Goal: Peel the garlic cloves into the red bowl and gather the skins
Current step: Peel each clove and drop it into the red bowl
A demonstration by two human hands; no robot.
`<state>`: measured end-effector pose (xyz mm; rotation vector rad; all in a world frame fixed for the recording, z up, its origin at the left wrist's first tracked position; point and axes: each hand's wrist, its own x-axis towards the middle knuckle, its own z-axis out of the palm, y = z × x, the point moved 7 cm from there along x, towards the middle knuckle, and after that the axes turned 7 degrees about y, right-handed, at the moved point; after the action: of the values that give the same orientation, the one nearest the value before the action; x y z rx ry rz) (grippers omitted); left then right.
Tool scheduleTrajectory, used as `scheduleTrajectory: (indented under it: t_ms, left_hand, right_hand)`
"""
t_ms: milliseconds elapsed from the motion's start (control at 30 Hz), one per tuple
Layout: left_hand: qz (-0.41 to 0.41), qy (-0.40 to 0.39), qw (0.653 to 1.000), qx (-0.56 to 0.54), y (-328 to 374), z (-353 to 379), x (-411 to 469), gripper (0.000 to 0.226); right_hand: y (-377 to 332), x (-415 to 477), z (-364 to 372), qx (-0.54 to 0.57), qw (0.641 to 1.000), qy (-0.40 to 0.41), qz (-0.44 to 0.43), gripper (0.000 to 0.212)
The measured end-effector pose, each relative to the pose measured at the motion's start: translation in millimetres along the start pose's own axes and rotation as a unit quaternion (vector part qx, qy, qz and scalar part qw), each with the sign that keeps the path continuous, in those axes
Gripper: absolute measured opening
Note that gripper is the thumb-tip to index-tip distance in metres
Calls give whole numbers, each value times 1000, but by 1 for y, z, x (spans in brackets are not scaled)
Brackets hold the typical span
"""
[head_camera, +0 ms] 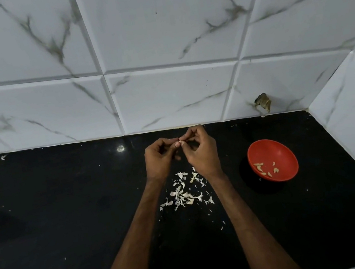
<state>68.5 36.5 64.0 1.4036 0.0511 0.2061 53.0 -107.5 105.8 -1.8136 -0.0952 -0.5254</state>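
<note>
A small garlic clove (180, 142) is pinched between the fingertips of my left hand (160, 158) and my right hand (201, 151), held above the black counter near the back wall. Only its pale tip shows between the fingers. Below my hands, a scatter of white garlic skins (184, 193) lies on the counter between my forearms. The red bowl (274, 149) stands to the right of my right hand and holds several peeled cloves (267, 169) near its front.
The black counter (67, 210) ends at a white marble-tile wall behind and on the right. A chipped hole in the tile (263, 102) sits above the bowl. Stray skin flecks (3, 157) lie at the back left.
</note>
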Motion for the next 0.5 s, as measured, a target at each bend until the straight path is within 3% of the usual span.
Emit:
scheduleTrajectory:
  t_ms: [333, 500]
  left_hand:
    - [23, -14, 999, 30, 2, 4, -4, 11]
    - [28, -2, 999, 30, 3, 3, -3, 12]
  right_hand:
    - [-5, 2, -5, -41, 999, 27, -17, 29]
    - [-1, 2, -8, -53, 998, 27, -32, 16]
